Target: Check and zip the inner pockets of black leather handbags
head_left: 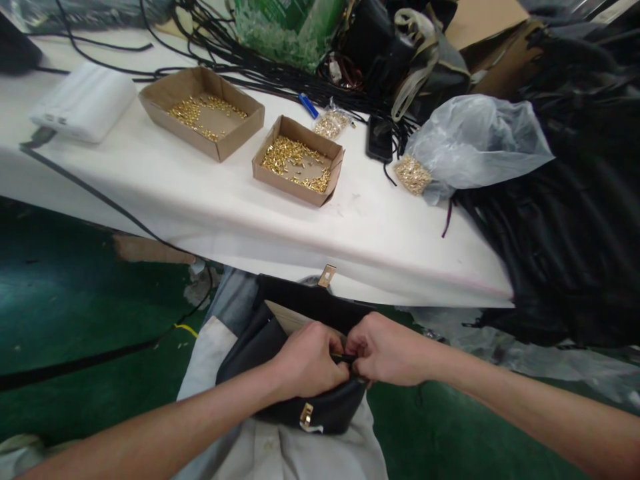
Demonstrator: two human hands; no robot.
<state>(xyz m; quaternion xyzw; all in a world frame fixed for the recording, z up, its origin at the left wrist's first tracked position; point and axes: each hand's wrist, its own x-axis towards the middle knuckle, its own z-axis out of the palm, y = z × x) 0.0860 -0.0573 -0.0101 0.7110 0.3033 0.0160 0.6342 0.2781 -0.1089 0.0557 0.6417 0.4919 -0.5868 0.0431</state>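
A black leather handbag [260, 347] with gold clasps lies on my lap below the table edge. My left hand [307, 363] is closed on the bag's upper edge, fingers curled tight. My right hand [385, 350] pinches the same spot from the other side, knuckles touching the left hand. What sits between the fingertips is hidden. A gold clasp [307, 415] shows on the bag's front, and another gold tab [327, 275] sticks up at its far edge.
On the white table [200, 207] stand two cardboard trays of small gold fittings [203, 113] [299, 160]. A plastic bag with gold parts [470, 150], a black phone [380, 139], a white foam roll [85, 100], black cords [260, 73] and a pile of black straps [565, 227] lie around.
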